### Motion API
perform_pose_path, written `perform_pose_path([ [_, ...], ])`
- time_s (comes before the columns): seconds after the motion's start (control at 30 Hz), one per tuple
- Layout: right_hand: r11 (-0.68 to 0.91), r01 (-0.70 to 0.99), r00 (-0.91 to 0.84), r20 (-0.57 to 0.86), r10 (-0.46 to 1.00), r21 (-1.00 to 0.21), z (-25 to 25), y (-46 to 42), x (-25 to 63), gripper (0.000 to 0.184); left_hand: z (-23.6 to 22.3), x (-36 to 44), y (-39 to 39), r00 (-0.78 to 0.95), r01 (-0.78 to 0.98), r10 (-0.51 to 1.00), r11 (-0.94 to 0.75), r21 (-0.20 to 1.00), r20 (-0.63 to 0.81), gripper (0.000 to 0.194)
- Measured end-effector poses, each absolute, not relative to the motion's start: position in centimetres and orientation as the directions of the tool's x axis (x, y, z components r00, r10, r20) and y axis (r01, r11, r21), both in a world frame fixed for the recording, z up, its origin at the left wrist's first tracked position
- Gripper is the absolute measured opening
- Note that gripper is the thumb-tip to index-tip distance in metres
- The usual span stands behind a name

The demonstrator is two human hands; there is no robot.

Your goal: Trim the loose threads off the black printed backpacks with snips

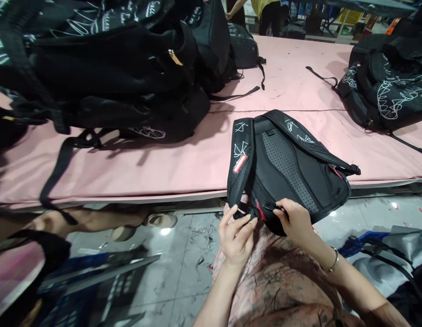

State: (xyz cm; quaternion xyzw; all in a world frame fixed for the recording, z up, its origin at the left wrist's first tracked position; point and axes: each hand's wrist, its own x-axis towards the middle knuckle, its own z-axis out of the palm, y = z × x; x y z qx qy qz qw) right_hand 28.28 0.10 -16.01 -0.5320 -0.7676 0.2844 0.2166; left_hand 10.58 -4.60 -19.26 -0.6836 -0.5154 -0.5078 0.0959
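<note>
A black backpack [285, 159] with white scribble print lies back-side up, half on the pink table edge and half over my lap. My left hand [235, 234] pinches the lower end of its left shoulder strap [238, 163], fingers closed on the webbing. My right hand [294, 222] is closed on a small black tool [272, 207], likely thread snips, with its tip at the strap's base near a red tab. A bracelet sits on my right wrist.
A heap of black backpacks [105, 68] fills the table's left and back. More backpacks [388, 86] lie at the right. The pink table [183, 163] ends just before my lap. Another person stands beyond the far edge [261, 11]. Thread scraps litter the tiled floor [183, 268].
</note>
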Motion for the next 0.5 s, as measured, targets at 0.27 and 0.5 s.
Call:
perform_pose_path([
  [0.27, 0.007, 0.344, -0.356, -0.123, 0.926, -0.939, -16.8, -0.2, 27.1, 0.028, -19.8, 13.0, -5.3, -0.281, 0.754, 0.628, -0.323, 0.572, 0.725, 0.003],
  [0.5, 0.038, 0.471, -0.399, -0.175, 0.900, -0.882, -19.3, -0.3, 27.1, 0.036, -19.0, 13.0, -6.5, -0.153, 0.745, 0.728, -0.359, 0.562, 0.668, 0.023],
])
